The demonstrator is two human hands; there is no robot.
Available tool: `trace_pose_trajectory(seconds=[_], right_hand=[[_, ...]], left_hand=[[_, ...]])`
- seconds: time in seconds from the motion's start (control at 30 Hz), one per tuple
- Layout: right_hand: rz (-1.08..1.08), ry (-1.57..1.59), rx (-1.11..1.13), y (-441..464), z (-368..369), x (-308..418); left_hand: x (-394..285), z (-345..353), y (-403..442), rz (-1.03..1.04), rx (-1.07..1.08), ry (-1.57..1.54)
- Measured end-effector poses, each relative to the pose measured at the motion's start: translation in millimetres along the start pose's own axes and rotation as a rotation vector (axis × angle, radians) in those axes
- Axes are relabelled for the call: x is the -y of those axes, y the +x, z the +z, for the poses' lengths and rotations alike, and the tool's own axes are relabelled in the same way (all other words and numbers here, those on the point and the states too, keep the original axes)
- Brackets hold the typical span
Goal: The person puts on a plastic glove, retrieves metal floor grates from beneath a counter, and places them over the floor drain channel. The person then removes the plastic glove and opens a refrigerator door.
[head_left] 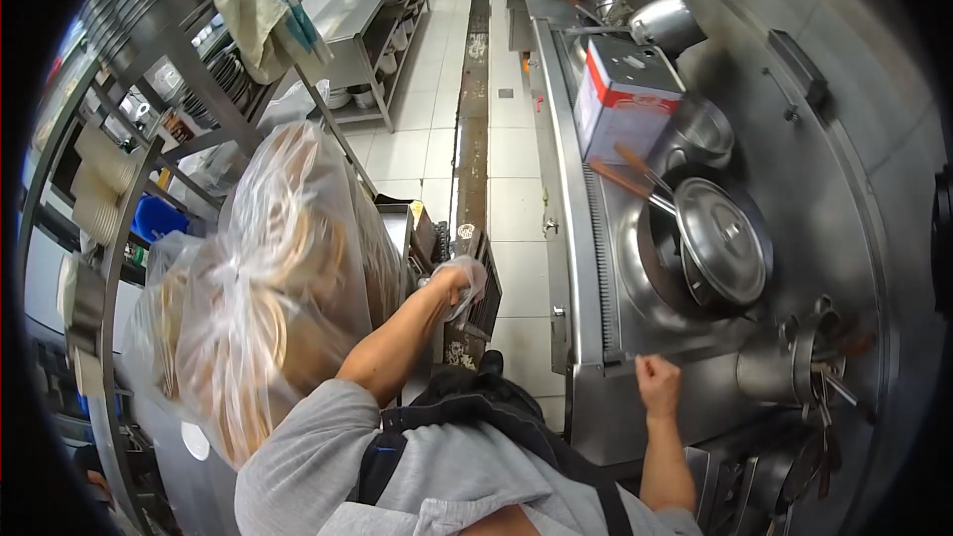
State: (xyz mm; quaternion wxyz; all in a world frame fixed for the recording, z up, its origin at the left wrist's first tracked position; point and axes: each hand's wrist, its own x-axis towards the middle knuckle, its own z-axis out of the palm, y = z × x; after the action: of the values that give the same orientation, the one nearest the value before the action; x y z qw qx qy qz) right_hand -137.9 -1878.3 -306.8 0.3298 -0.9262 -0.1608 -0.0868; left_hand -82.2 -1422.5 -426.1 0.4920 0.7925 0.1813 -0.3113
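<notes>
The left hand is held out over the aisle, with clear plastic around it. Its fingers look curled, but whether the dark slatted panel just beside it is gripped cannot be told. That panel is seen above the floor channel, between the large plastic bag and the steel range. The right hand is closed into a fist near the range's front edge, with nothing seen in it.

For good control, the loose plastic is best gathered clear of the slats, where it could be snagged. If the panel is to be handled, a firm hold is called for, and the right hand could be brought across for support. The bag is best left unbrushed by the left forearm, and the wooden handles beside the lidded wok are best given room.
</notes>
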Motion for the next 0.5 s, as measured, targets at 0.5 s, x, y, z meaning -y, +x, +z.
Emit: trace_pose_trajectory(seconds=[0.5], right_hand=[[0.285,0.430,0.245,295,215,42]], left_hand=[[-88,-304,219,0.034,-0.363,-0.988]])
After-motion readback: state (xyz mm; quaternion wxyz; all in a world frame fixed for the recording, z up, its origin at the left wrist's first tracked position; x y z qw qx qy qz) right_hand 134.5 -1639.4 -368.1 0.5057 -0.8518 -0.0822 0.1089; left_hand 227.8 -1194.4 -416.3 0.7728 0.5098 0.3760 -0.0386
